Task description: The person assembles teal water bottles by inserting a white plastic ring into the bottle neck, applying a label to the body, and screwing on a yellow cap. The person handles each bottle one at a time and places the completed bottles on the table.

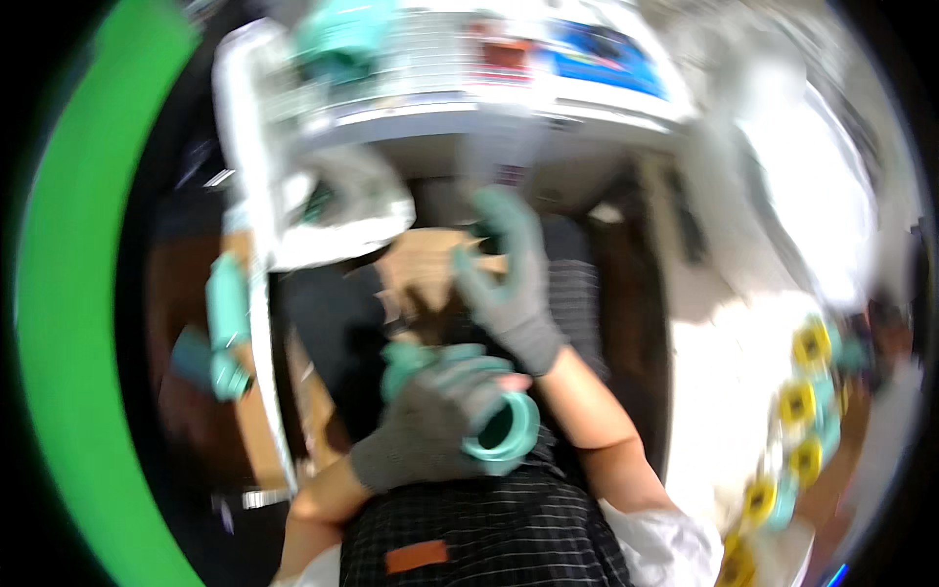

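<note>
My left hand (425,421), in a grey glove, is wrapped round a teal hollow plastic part (504,435) in front of my lap. The part's round, rimmed mouth points toward me and to the right, and its other end sticks out beyond my fingers on the left. My right hand (507,269), in a grey glove with teal fingertips, is raised farther out, above and apart from the part. Its thumb and fingers are spread. A small dark patch (485,238) shows between them, too blurred to name.
A white worktable (411,122) stands ahead, with a teal object (347,39) and a blue packet (611,59) on it. A white bag (342,245) hangs open at its left. Several teal parts with yellow round ends (797,403) line the right-hand surface. More teal pieces (228,303) lie left.
</note>
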The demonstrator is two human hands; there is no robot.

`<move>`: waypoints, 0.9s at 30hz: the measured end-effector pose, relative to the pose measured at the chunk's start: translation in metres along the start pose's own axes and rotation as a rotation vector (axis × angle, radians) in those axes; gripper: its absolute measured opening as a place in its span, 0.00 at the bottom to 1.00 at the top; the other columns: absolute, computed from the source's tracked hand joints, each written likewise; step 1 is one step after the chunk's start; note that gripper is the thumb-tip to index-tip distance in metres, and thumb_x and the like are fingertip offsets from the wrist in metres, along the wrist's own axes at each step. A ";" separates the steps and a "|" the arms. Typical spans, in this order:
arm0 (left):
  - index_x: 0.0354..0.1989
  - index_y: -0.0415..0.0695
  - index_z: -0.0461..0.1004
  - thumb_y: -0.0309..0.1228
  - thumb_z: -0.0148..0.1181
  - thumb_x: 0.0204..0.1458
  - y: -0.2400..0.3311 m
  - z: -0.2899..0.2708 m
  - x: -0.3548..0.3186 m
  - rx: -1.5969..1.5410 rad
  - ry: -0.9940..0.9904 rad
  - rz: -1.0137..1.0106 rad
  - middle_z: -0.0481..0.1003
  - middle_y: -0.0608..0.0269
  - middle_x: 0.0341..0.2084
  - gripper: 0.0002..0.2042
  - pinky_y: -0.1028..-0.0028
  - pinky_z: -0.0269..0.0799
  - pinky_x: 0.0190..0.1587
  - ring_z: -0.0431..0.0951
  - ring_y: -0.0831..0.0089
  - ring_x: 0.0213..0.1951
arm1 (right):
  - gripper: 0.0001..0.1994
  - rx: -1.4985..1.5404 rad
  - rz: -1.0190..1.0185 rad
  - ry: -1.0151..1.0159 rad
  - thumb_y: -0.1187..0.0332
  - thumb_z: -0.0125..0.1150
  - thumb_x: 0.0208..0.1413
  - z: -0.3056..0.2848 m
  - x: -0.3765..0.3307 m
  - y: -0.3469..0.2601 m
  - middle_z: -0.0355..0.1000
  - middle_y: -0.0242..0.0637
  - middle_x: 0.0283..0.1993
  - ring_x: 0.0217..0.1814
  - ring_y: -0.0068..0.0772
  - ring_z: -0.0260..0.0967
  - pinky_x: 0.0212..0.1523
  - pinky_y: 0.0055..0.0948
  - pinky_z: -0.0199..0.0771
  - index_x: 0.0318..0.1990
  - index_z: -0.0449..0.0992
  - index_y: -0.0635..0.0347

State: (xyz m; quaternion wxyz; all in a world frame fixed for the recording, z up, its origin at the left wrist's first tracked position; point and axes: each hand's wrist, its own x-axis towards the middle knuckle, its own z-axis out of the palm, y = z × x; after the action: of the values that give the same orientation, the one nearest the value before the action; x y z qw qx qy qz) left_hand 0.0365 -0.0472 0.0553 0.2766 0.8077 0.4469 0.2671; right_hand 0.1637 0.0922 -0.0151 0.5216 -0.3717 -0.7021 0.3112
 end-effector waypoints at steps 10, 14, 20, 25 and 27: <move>0.55 0.43 0.76 0.37 0.82 0.34 -0.007 0.003 0.057 -0.210 -0.173 0.110 0.79 0.59 0.47 0.35 0.58 0.75 0.51 0.81 0.55 0.46 | 0.07 -0.448 0.488 0.565 0.73 0.64 0.61 -0.230 -0.167 0.047 0.79 0.45 0.46 0.46 0.40 0.78 0.47 0.33 0.78 0.44 0.81 0.65; 0.57 0.44 0.73 0.35 0.82 0.31 0.006 0.022 0.072 -0.073 -0.158 0.244 0.79 0.57 0.47 0.38 0.58 0.75 0.49 0.81 0.56 0.46 | 0.14 -1.010 0.454 0.594 0.64 0.61 0.63 -0.315 -0.144 0.092 0.76 0.45 0.57 0.50 0.49 0.78 0.49 0.40 0.78 0.52 0.80 0.59; 0.66 0.40 0.66 0.34 0.82 0.28 0.008 0.033 0.069 0.061 -0.023 0.131 0.72 0.51 0.54 0.49 0.57 0.76 0.50 0.79 0.55 0.47 | 0.12 -0.726 0.654 0.510 0.66 0.61 0.63 -0.299 -0.130 0.108 0.79 0.46 0.48 0.47 0.48 0.80 0.50 0.41 0.80 0.52 0.80 0.56; 0.71 0.43 0.61 0.41 0.80 0.28 -0.005 0.037 0.052 0.194 -0.013 0.065 0.67 0.47 0.59 0.54 0.56 0.78 0.50 0.78 0.50 0.52 | 0.10 -0.001 0.199 -0.156 0.63 0.68 0.60 -0.176 -0.093 -0.024 0.78 0.37 0.43 0.44 0.38 0.78 0.48 0.36 0.79 0.46 0.84 0.54; 0.59 0.47 0.72 0.40 0.74 0.38 0.004 0.027 0.067 0.271 -0.049 0.263 0.72 0.54 0.54 0.35 0.55 0.78 0.49 0.77 0.47 0.51 | 0.11 -0.214 -0.109 -0.209 0.57 0.71 0.56 -0.144 -0.097 -0.035 0.77 0.35 0.45 0.46 0.40 0.76 0.49 0.40 0.78 0.39 0.81 0.52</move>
State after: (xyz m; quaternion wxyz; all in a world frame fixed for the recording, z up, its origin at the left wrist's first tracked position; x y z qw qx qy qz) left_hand 0.0879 0.0036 0.0510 0.1386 0.8954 0.3623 0.2184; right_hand 0.3128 -0.0015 0.0034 0.4193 -0.3523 -0.8008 0.2426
